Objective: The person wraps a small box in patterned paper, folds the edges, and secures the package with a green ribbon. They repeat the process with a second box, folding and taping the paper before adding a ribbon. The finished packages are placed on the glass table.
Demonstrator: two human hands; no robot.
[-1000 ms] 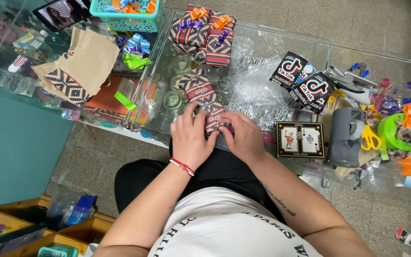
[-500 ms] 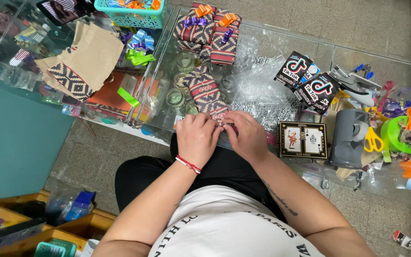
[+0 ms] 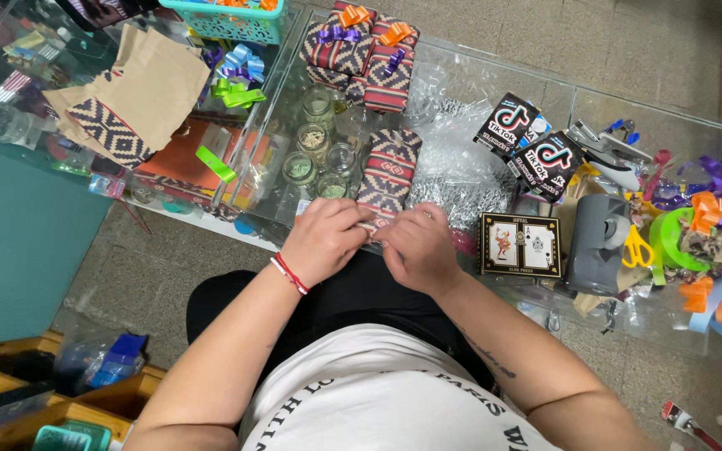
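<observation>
Where the glass counter [image 3: 495,71] meets its near edge, a long parcel wrapped in red patterned paper [image 3: 388,174] is laid lengthwise, its near end pinched between both hands. The left hand [image 3: 325,238] is closed on the near left corner of the wrapping, and a red cord bracelet [image 3: 288,274] is worn at its wrist. The right hand [image 3: 417,248] is closed on the near right corner, fingertips touching those of the left. Finished parcels with ribbon bows [image 3: 363,50] are stacked at the far edge. A box of playing cards [image 3: 521,245] is placed just right of the right hand, with a grey tape dispenser [image 3: 597,242] beside it. Yellow-handled scissors [image 3: 638,247] are seen further right.
</observation>
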